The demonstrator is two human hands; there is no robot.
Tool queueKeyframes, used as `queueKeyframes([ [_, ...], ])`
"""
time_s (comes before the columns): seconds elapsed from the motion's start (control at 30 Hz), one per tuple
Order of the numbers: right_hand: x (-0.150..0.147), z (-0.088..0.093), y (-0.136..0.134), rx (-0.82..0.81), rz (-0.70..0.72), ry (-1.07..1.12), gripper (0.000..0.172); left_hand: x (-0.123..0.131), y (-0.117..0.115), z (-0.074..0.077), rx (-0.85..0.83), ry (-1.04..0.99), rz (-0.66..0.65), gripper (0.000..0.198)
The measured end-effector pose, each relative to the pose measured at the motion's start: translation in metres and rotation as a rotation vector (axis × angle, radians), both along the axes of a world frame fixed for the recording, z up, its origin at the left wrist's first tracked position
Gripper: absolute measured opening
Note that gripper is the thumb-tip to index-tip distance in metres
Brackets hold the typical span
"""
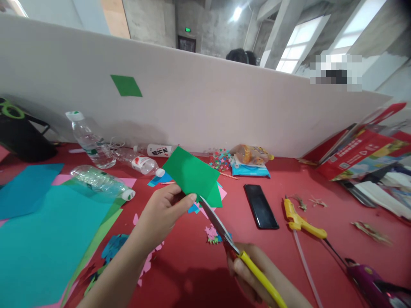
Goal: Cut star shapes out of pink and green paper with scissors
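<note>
My left hand (162,209) pinches the lower edge of a folded green paper (192,175) and holds it up above the red table (199,265). My right hand (253,273) grips yellow-handled scissors (231,239) low at the frame's bottom. The scissor blades point up and left, and their tip meets the paper's lower edge right beside my left thumb. Small cut scraps of pink and blue paper lie on the table under the green sheet.
Large teal and green sheets (48,231) cover the left. Plastic bottles (93,145) lie near the white partition (205,107). A black phone (260,206), a yellow glue gun (302,220) and a purple tool (372,282) sit to the right. Red boxes (359,152) stand far right. Another person's head shows behind the partition.
</note>
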State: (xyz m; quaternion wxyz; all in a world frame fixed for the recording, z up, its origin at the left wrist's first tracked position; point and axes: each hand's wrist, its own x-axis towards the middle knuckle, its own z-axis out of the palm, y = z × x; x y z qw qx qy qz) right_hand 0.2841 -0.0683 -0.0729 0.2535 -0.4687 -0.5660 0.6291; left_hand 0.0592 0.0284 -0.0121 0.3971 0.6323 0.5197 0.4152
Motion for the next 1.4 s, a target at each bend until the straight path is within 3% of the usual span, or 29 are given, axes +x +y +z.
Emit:
queueKeyframes([
  [0.2,-0.004,0.02,0.0,-0.058,-0.073,-0.063,0.067,0.001,0.0,0.001,-0.005,-0.025,-0.007,0.03],
  [0.5,-0.004,0.02,-0.002,-0.052,-0.089,-0.009,0.066,-0.001,0.0,-0.002,-0.025,0.0,-0.004,0.031],
  [0.63,-0.002,0.015,0.0,-0.038,-0.085,-0.02,0.066,-0.001,0.001,-0.005,-0.048,0.0,0.012,0.031],
  [0.9,0.006,-0.011,-0.005,-0.001,-0.063,-0.012,0.064,0.0,-0.001,-0.001,-0.08,-0.053,0.028,0.029],
  [1.23,0.005,-0.007,-0.009,-0.009,-0.045,0.091,0.06,0.007,-0.004,-0.015,-0.154,-0.422,-0.017,0.025],
  [1.4,0.008,-0.009,-0.013,0.008,-0.077,0.079,0.055,0.016,-0.011,-0.009,-0.081,-0.352,0.034,0.031],
])
